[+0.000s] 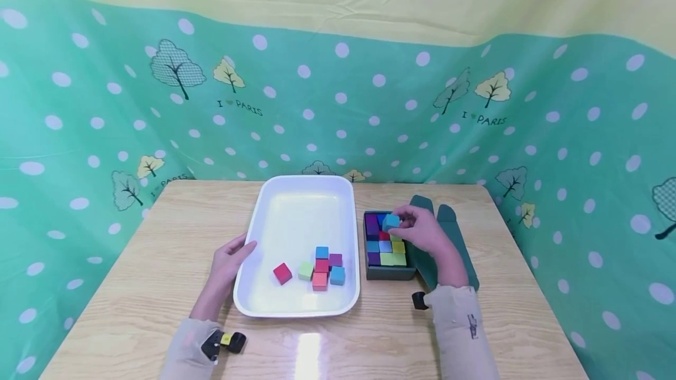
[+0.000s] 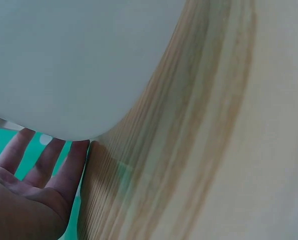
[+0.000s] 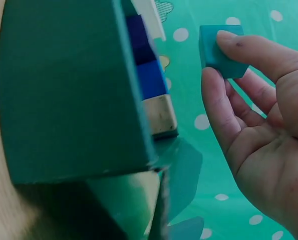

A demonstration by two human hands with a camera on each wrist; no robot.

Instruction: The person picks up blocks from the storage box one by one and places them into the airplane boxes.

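My right hand (image 1: pixel 422 230) pinches a light-blue cube (image 1: pixel 391 222) between thumb and fingers, raised over the far part of a dark green box (image 1: pixel 389 273). In the right wrist view the cube (image 3: pixel 221 50) shows beside the box wall (image 3: pixel 68 95). Packed inside the box are several purple, blue, red, green and yellow cubes. My left hand (image 1: pixel 228 261) holds the left side of a white tray (image 1: pixel 301 204), its thumb at the rim. From the left wrist view, fingers of the left hand (image 2: pixel 38 185) reach to the tray's edge (image 2: pixel 73 75).
Several loose cubes lie in the tray's near half, among them a red cube (image 1: pixel 282 274) apart from the others and a light-green cube (image 1: pixel 306 270). The box's open lid flaps (image 1: pixel 450 233) spread to its right. A dotted green cloth (image 1: pixel 338 133) hangs behind the wooden table (image 1: pixel 132 309).
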